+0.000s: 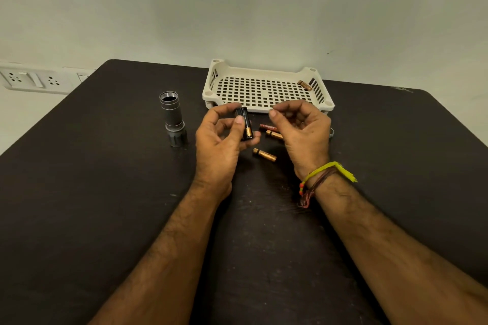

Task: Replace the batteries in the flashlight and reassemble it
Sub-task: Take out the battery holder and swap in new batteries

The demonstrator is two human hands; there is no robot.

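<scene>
The black battery holder point(245, 124) is gripped in the left hand point(220, 145), thumb on its front, fingers curled behind; it is held upright just above the table, w/ a gold-and-black battery seated in it. The right hand point(301, 134) is raised just beside it, empty as far as can be seen, thumb and forefinger pinched close together but clamped on nothing, tips pointed toward the holder. A yellow thread band point(330, 170) and darker cords are worn at the right wrist.

Under and between the hands, loose batteries are laid on the dark table point(105, 192): a red-labelled one point(267, 127), a gold one point(273, 134) just below it and partly hidden by the right hand, and another gold one point(264, 154) nearer the camera, apart from the first two.

The flashlight body point(174, 119) is stood upright on its head left of the hands, threaded open end up, well apart from the holder.

Behind the hands, a white perforated tray point(211, 82) is set at the table's far edge. One brownish battery point(304, 85) is lain in its far right corner; the rest of the tray floor is bare.

A wall socket strip point(34, 79) is seen far left.
</scene>
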